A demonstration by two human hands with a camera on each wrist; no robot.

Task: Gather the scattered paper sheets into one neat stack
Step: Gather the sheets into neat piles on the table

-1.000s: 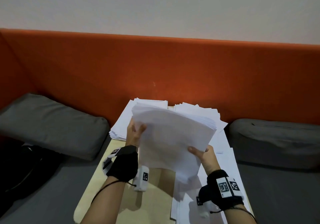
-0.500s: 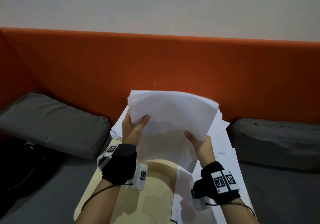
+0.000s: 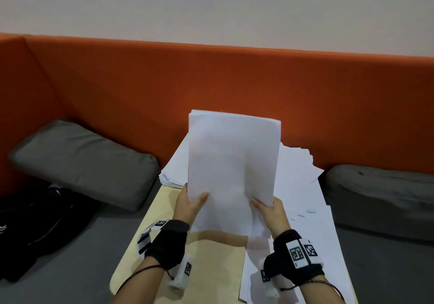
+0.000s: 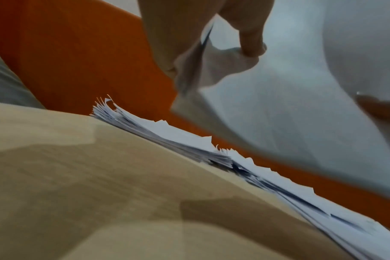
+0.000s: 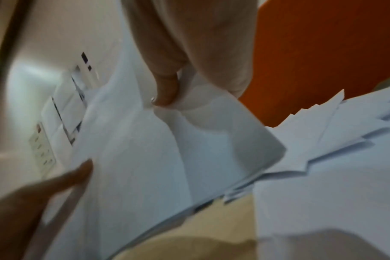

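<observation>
1. Two hands hold one sheaf of paper (image 3: 231,167) upright above the wooden table (image 3: 211,271) in the head view. The left hand (image 3: 190,204) grips the sheaf's lower left edge, thumb on the near face. The right hand (image 3: 270,209) grips the lower right edge, thumb likewise on the near face. Both wrists carry black straps with printed markers.
2. Relative to the table: a fanned pile of loose sheets (image 3: 303,186) lies on its far end and along its right side, behind and beside the held sheaf. An orange backrest (image 3: 211,80) rises beyond the table's far end. One grey cushion (image 3: 84,163) lies left of the table, and a second grey cushion (image 3: 380,195) lies to its right. A black bag (image 3: 35,228) lies further left, in front of the first cushion.
3. Left wrist view: the left hand (image 4: 203,35) pinches the sheaf (image 4: 289,114) between thumb and fingers; the paper buckles at the pinch. Below it, the loose sheets (image 4: 189,140) rest on the table (image 4: 100,184) in an uneven layer, with the backrest (image 4: 89,61) behind.
4. Right wrist view, blurred: the right hand (image 5: 178,61) clamps the sheaf (image 5: 156,149) at its edge. The left hand's thumb (image 5: 62,177) presses the opposite edge. Loose sheets (image 5: 334,158) cover the table (image 5: 211,237) beside the sheaf
</observation>
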